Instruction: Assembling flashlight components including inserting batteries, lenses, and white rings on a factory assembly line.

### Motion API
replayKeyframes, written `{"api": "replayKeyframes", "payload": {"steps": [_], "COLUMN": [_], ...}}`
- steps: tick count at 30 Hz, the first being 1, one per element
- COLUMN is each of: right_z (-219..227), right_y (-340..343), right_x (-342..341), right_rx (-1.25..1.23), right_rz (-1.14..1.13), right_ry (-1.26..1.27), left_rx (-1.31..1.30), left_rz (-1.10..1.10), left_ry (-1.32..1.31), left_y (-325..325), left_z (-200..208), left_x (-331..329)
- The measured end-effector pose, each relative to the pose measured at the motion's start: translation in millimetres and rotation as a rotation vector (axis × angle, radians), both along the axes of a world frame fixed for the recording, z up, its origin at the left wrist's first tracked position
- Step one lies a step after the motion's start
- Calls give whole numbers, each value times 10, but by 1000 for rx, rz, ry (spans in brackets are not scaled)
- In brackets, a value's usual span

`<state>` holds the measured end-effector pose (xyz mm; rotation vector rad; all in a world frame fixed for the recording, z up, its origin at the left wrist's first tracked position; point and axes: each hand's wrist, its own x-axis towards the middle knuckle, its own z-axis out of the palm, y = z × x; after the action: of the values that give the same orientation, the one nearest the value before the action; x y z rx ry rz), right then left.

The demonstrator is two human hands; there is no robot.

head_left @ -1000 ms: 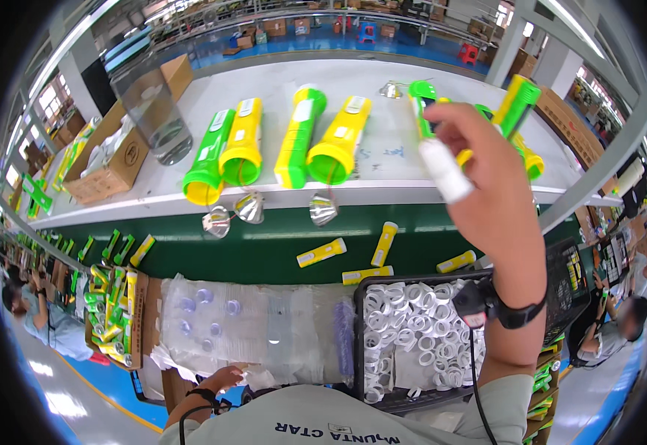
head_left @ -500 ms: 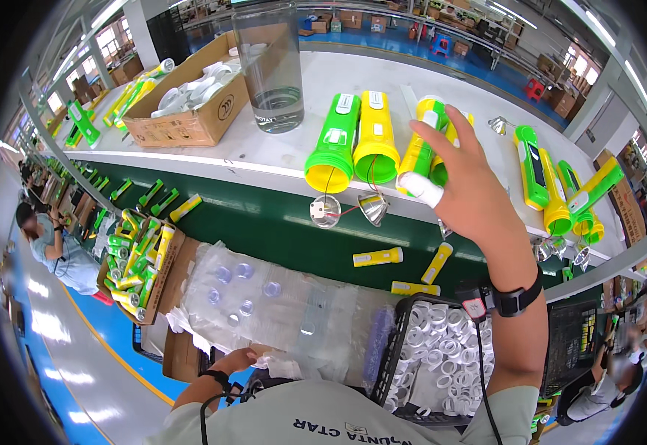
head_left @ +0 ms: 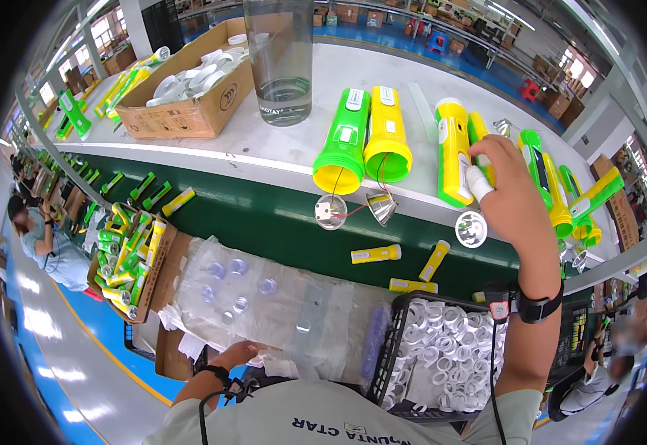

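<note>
My right hand (head_left: 507,189) is at the right of the white shelf, thumb and index finger closed around a yellow-and-green flashlight body (head_left: 478,133). White wrapping covers the thumb. Beside it another yellow-and-green flashlight body (head_left: 453,152) lies flat, and below its end hangs a shiny round reflector (head_left: 471,230). To the left, a green flashlight body (head_left: 343,137) and a yellow one (head_left: 386,133) lie with open ends toward me; wired reflectors (head_left: 331,212) dangle from them. My left hand (head_left: 240,353) rests low by crumpled white wrapping (head_left: 283,365), its fingers partly hidden.
A carton of white rings (head_left: 183,119) and a clear tumbler with water (head_left: 284,96) stand on the shelf. Below are a black crate of white rings (head_left: 394,348), clear lenses on plastic sheeting (head_left: 316,297), and a box of flashlights (head_left: 162,285). More flashlights (head_left: 553,178) lie right.
My right hand has moved right and down, its spread fingers closing on a flashlight body. The flashlight beside it has turned, and its reflector now faces me. The left hand stays low.
</note>
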<state>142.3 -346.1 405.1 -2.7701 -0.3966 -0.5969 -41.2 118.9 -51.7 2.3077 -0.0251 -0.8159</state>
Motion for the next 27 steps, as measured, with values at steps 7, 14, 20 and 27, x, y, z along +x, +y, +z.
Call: {"api": "replayKeyframes", "payload": {"steps": [7,14,20,27], "right_z": [16,-21,-339,-346], "right_y": [283,63,476,545], "right_x": [-52,-57,-95,-203], "right_rx": [-282,-417,-283,-137], "right_rz": [151,-205,31,101], "right_ry": [-97,-233,-141,-46], "left_rx": [56,5,-17,-20], "left_rz": [-88,-32,51,63], "left_ry": [112,151,141,192], "left_y": [26,51,273,478], "left_z": [-222,189,-165,-422], "left_x": [-10,173,222,203]}}
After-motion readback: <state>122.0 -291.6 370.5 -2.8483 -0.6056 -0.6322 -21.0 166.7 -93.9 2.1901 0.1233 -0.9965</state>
